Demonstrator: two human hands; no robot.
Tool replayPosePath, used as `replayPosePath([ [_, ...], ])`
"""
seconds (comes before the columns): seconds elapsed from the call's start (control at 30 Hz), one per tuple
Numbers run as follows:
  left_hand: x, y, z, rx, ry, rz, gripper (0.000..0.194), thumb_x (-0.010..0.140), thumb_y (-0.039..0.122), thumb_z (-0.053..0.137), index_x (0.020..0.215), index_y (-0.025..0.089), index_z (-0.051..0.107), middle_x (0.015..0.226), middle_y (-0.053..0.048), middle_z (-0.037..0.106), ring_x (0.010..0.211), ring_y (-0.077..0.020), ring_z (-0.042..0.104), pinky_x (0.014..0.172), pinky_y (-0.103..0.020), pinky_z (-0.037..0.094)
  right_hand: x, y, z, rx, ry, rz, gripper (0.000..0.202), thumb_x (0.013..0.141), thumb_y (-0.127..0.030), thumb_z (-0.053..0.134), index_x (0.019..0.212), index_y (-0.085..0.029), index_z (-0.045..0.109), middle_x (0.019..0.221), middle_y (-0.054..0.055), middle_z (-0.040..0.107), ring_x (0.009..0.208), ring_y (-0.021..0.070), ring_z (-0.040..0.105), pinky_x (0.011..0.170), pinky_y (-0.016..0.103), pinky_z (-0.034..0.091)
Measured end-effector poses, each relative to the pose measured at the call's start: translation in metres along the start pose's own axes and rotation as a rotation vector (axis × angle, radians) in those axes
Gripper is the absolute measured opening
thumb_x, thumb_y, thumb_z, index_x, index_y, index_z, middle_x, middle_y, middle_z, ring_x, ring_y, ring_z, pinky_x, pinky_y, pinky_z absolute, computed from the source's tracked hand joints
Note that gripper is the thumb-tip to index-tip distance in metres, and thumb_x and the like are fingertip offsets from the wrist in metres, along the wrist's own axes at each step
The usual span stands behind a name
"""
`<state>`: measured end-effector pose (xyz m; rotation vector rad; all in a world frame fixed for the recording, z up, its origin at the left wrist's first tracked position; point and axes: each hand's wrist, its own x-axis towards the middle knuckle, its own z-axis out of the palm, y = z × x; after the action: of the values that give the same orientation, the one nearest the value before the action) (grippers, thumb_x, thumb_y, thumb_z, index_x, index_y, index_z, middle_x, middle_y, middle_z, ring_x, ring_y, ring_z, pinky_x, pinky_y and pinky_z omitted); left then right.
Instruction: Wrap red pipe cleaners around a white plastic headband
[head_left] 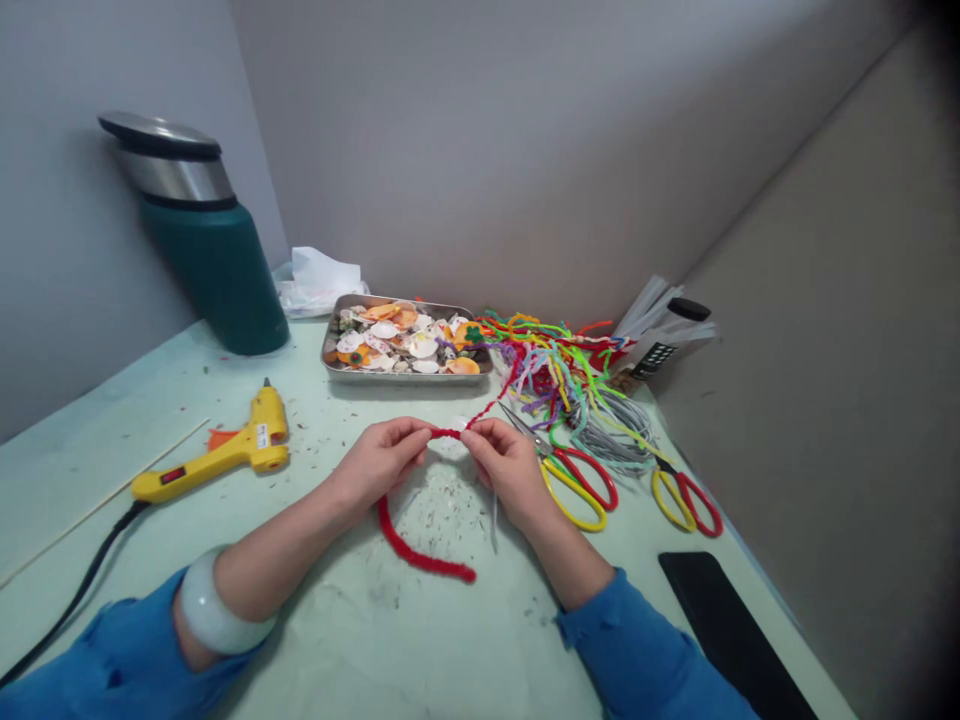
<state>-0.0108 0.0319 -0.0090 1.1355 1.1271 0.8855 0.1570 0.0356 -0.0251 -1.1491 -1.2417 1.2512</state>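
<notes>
One red pipe cleaner (414,558) is held near the middle of the pale green surface (375,650). The left hand (386,458) has thumb and fingertips pinched closed on it; the right hand (508,462) pinches it close by, a short stretch showing between the two grips. Its loose end curves from below the left hand toward the near edge. A twisted red length runs from the right hand toward a heap of coloured pipe cleaners (555,375) near the far right corner; whether it is the same piece cannot be told.

Also noted: a metal tray (397,378) of shells (424,345) by the far edge; a green bottle (214,270) near the far left corner; a yellow glue gun (225,457) toward the left edge; open scissors (550,453) just beside the right hand; a flat black object (720,620) along the right edge.
</notes>
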Motion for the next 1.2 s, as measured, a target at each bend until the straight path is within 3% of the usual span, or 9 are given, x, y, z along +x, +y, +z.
replayPosePath([
  [0.23,0.002,-0.003,-0.001,-0.014,-0.011,-0.033,0.023,0.076,0.038,0.06,0.075,0.016,0.056,0.051,0.007,0.041,0.035,-0.0021,0.024,0.035,-0.018,0.013,-0.004,-0.001,0.004,-0.023,-0.055,0.03,0.027,0.074,-0.04,0.065,0.066,-0.018,0.051,0.042,-0.008,0.04,0.036,0.006,0.03,0.037,0.021,0.018],
  [0.33,-0.001,-0.002,0.0,-0.124,-0.091,-0.025,0.024,0.08,0.038,0.056,0.071,0.016,0.053,0.047,0.007,0.042,0.035,-0.0034,0.027,0.035,-0.018,0.018,-0.002,0.001,0.003,0.025,0.06,0.02,0.027,0.072,-0.04,0.066,0.067,-0.018,0.052,0.045,-0.008,0.04,0.039,0.0061,0.031,0.037,0.021,0.02],
  [0.43,-0.003,-0.001,0.001,-0.224,-0.159,-0.022,0.027,0.085,0.037,0.05,0.07,0.015,0.053,0.045,0.004,0.047,0.04,-0.0073,0.041,0.043,-0.02,0.036,0.001,0.001,0.0,0.142,0.212,-0.009,0.027,0.071,-0.04,0.067,0.067,-0.019,0.05,0.048,-0.009,0.04,0.038,0.0055,0.03,0.036,0.021,0.02],
  [0.6,-0.003,-0.001,-0.001,-0.353,-0.146,-0.028,0.014,0.084,0.028,0.055,0.084,0.014,0.054,0.072,-0.003,0.062,0.059,-0.0121,0.057,0.06,-0.027,0.047,0.007,-0.001,-0.006,0.342,0.363,0.04,0.032,0.067,-0.038,0.069,0.066,-0.02,0.043,0.049,-0.01,0.04,0.033,0.003,0.028,0.034,0.019,0.018],
  [0.73,0.001,-0.004,-0.006,-0.351,-0.116,0.014,0.012,0.083,0.025,0.055,0.087,0.013,0.055,0.069,-0.001,0.06,0.052,-0.0098,0.054,0.054,-0.024,0.045,0.008,0.001,-0.008,0.338,0.321,0.054,0.03,0.067,-0.037,0.069,0.066,-0.019,0.045,0.05,-0.009,0.044,0.033,0.0024,0.032,0.033,0.017,0.02],
  [1.0,0.003,-0.002,-0.009,-0.47,-0.081,0.058,0.014,0.084,0.024,0.055,0.074,0.014,0.054,0.059,0.003,0.054,0.038,-0.0043,0.037,0.04,-0.019,0.034,0.01,0.004,-0.012,0.345,0.168,0.069,0.029,0.067,-0.038,0.07,0.075,-0.018,0.052,0.052,-0.007,0.051,0.035,0.0037,0.039,0.033,0.016,0.023],
  [1.1,0.0,0.0,-0.008,-0.491,-0.134,0.029,0.014,0.085,0.024,0.052,0.079,0.012,0.058,0.067,-0.001,0.06,0.046,-0.0073,0.049,0.047,-0.021,0.042,0.012,0.005,-0.015,0.434,0.169,0.064,0.029,0.066,-0.035,0.073,0.075,-0.017,0.052,0.054,-0.007,0.053,0.036,0.0034,0.039,0.034,0.015,0.025],
  [1.2,-0.002,0.0,-0.006,-0.477,-0.204,-0.031,0.02,0.086,0.025,0.051,0.098,0.011,0.06,0.08,-0.008,0.066,0.067,-0.0154,0.062,0.065,-0.029,0.05,0.014,0.007,-0.018,0.525,0.228,0.068,0.029,0.064,-0.032,0.075,0.075,-0.017,0.052,0.056,-0.007,0.054,0.038,0.0031,0.041,0.034,0.014,0.028],
])
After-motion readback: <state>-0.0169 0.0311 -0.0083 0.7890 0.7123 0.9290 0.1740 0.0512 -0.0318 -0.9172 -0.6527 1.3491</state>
